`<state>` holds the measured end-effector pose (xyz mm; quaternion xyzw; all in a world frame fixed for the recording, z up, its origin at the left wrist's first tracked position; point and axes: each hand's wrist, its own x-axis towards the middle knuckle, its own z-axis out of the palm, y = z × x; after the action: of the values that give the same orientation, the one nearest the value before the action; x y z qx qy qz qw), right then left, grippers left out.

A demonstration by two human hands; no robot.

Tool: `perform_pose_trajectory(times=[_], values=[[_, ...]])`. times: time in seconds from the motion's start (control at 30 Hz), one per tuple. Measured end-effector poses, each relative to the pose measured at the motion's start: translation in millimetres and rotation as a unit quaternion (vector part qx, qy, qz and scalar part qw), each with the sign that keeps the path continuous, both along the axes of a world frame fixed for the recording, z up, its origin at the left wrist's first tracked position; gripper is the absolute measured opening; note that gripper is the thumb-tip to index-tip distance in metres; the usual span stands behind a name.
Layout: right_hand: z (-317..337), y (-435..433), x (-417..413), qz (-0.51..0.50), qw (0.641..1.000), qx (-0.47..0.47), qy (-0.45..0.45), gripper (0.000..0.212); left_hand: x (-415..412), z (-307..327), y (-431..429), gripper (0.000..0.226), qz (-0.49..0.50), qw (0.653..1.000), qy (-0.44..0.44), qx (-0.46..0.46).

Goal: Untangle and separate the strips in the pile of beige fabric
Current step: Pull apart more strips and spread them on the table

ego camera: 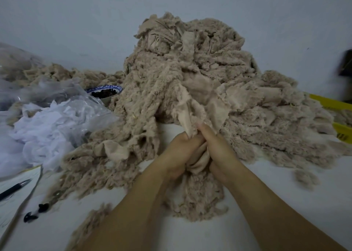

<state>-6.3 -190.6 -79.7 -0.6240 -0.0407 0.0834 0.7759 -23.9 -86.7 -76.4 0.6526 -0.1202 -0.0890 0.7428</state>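
A tall pile of beige fleecy fabric strips rises in the middle of the white table and spreads left and right. One beige strip runs from the pile down between my hands. My left hand grips it from the left, fingers curled round the cloth. My right hand grips the same strip from the right, thumb pointing up against the fabric. The two hands touch each other. The strip's lower end lies bunched on the table under my wrists.
Clear plastic bags with white scraps lie at the left. Behind them stands a blue-and-white bowl of dark bits. A pen lies on paper at the near left. Yellow bins stand at the right. A small tuft sits apart.
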Motion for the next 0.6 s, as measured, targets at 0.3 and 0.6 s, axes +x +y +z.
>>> perform_pose_trajectory(times=[0.3,0.6], values=[[8,-6,3,-0.053,0.991,0.102,0.074,0.034,3,5,6,0.037,0.094,0.980,0.066,-0.165],[11,5,8,-0.107,0.980,0.134,0.101,0.035,10,14,22,0.042,0.077,0.900,0.112,-0.414]])
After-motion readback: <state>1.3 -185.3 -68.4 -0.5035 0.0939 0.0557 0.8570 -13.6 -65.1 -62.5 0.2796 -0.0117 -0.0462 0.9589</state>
